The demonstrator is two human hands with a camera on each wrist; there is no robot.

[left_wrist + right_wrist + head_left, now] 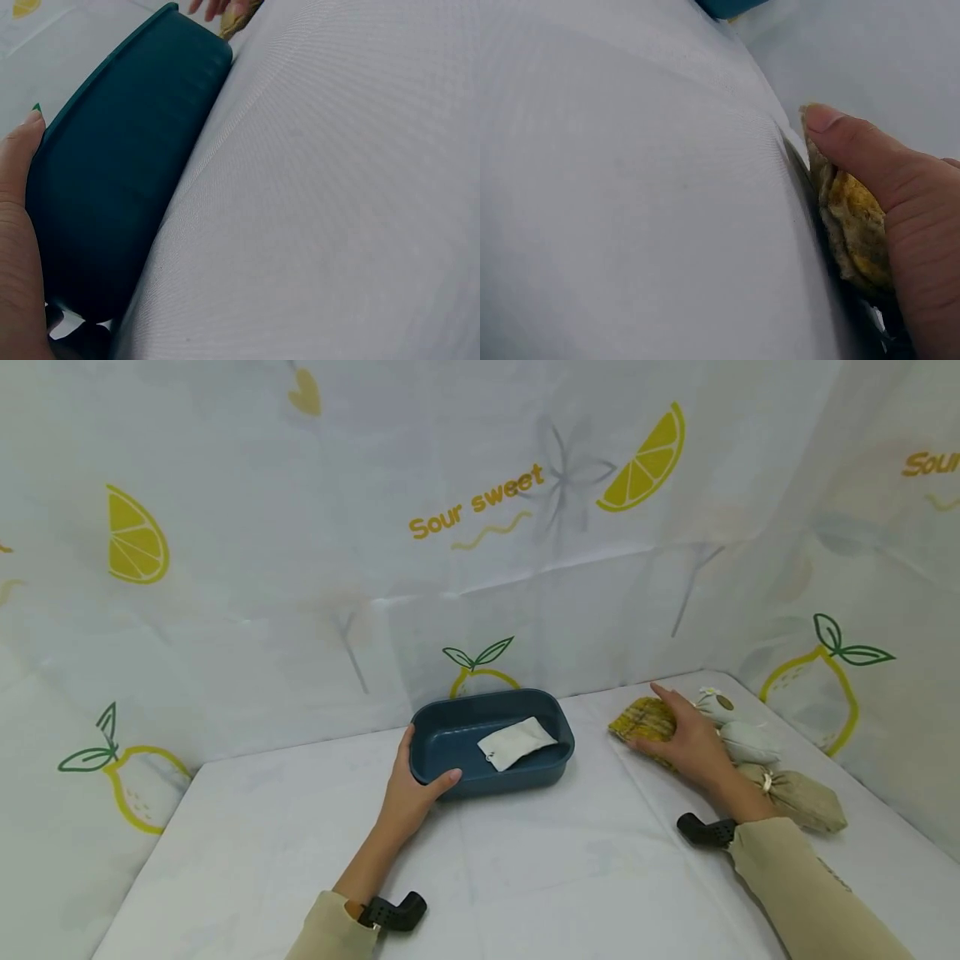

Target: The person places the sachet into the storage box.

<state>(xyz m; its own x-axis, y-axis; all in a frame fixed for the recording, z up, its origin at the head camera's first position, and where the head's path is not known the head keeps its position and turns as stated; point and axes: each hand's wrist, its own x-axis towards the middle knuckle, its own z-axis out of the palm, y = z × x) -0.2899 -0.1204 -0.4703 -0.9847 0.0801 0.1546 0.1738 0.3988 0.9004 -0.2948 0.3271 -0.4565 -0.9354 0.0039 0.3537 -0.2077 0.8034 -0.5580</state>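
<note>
A dark blue rectangular basin (525,783) stands at the back middle of the table in the head view. My left hand (405,789) holds its left end, thumb over the front rim and fingers round the left side. The left wrist view shows that thumb against the basin wall (120,172). Inside the basin lies a small white cloth pouch (517,742), tilted. To the right, my right hand (693,743) grips a yellow-brown patterned cloth pouch (639,720) between thumb and fingers. In the right wrist view the thumb presses along the yellow-brown pouch's edge (859,225).
Beside my right hand lie a white pouch with a flower (715,703), a plain white pouch (750,743) and a beige tied cloth bag (810,800) under the wrist. A white cloth covers the table (540,868). Behind stands a lemon-printed curtain (300,568).
</note>
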